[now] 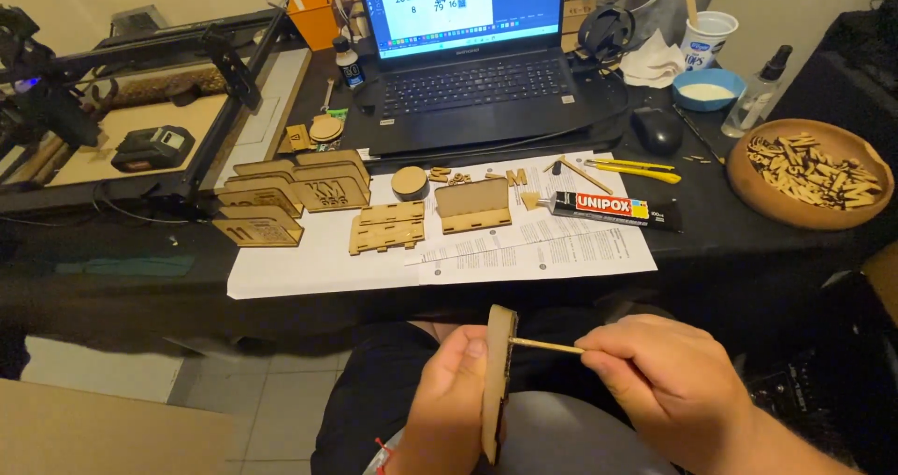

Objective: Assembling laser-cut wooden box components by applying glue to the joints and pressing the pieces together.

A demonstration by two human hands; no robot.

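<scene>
- Your left hand [449, 395] has its fingers closed around the wooden panel [498, 381], held edge-up over your lap so its rim faces you.
- Your right hand [669, 377] pinches a thin stick [545, 346], its tip touching that rim.
- The glue tube [613, 208] lies on the worktop [730, 227].

Screen, glue tube, printed cup, small bottles and printed sheets on a dark table

An open laptop screen [458, 3] is seen at the top centre, lit white and blue with dark figures; a long black glue tube [610, 208] with a red, white and yellow label is laid on white printed sheets [543, 251] near the table's front edge; a white cup [706, 37] with blue print is stood at the upper right, a clear spray bottle [760, 93] beside it; a small dark bottle [348, 64] with a white label is placed left of the laptop
</scene>
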